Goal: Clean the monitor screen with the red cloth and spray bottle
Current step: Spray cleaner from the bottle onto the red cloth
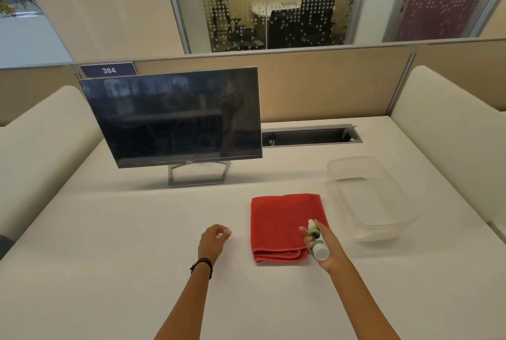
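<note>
A dark monitor [175, 116] on a silver stand sits at the back left of the white desk [109, 257], its screen off. A folded red cloth [282, 224] lies flat on the desk, right of centre. My right hand [327, 250] hovers over the cloth's right edge, gripping a small white spray bottle [317, 242] with a green label, nozzle pointing away from me. My left hand [213, 241] rests on the desk left of the cloth, fingers curled around a small white object, perhaps the bottle's cap.
A clear plastic container [369, 197] stands right of the cloth. Behind it an open cable tray [309, 135] is cut into the desk. Low beige partitions enclose the desk on the left, right and back.
</note>
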A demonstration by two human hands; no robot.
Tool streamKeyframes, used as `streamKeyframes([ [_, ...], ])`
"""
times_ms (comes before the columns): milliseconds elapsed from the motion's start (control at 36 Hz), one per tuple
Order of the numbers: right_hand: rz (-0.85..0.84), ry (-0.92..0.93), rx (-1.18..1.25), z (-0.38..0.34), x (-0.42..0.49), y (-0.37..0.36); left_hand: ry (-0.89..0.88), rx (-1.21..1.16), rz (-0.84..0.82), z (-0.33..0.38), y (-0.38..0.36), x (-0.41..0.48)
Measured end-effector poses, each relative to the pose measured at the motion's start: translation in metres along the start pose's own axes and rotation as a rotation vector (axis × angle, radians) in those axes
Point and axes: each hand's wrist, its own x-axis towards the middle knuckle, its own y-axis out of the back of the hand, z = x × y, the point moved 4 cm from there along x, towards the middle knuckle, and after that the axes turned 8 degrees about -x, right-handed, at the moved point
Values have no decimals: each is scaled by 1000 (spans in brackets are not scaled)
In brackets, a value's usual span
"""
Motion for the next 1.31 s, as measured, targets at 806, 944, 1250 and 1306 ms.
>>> streamKeyframes([
  [806, 426, 649, -1456, -9, 3, -3, 77, 964, -313, 12, -10, 9],
  [944, 444, 677, -1457, -12, 4, -2, 69, 974, -312, 15, -10, 12],
  [1250, 368, 677, -1451, -17, 7, -7, 57, 925, -296, 23, -6, 18],
  [1306, 374, 678, -1447, -17, 8, -5, 53, 926, -295, 23, -6, 17],
])
